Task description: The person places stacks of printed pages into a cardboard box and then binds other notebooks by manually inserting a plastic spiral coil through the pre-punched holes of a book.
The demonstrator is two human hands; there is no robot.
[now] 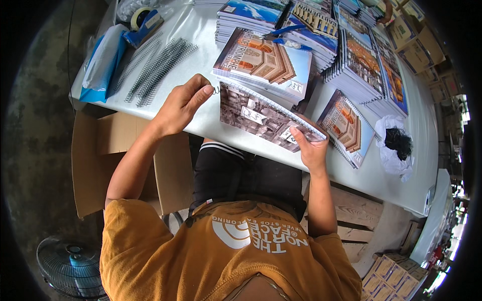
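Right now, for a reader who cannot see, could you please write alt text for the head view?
A person's right hand holds a spiral-bound notebook over the near edge of a white table, the closed left hand beside its protruding wire end; loose coils and stacked notebooks lie beyond.

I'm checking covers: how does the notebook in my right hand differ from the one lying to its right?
The held notebook shows a brownish, nearly monochrome picture; the lying notebook shows an orange building in colour.
The held notebook is in the grip of your right hand, while the lying notebook has no hand on it.
Both look rectangular and spiral-edged.
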